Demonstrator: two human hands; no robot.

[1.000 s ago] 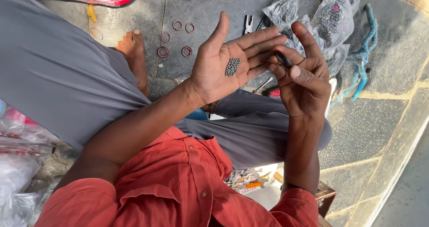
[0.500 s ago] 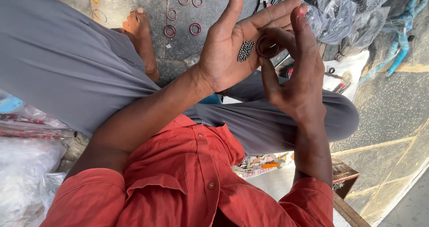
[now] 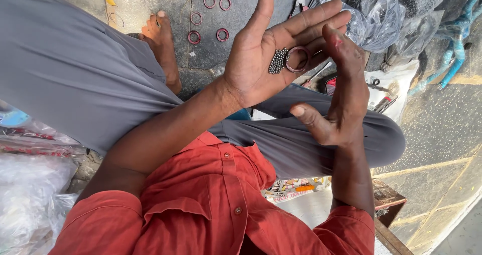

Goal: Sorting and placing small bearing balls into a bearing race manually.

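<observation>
The person wears a red-orange buttoned shirt (image 3: 211,205) with short sleeves and a collar. Grey trousers (image 3: 75,74) cover the legs. The foot (image 3: 163,49) is bare.

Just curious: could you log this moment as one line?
left hand: open, palm up | holds: small steel balls, reddish metal ring | right hand: beside, empty

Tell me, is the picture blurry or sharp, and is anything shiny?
Head view: sharp on the open left hand; the cluster of small grey steel balls glints; the clear crinkled plastic bags show glare; soft daylight, faint shadows.
</observation>
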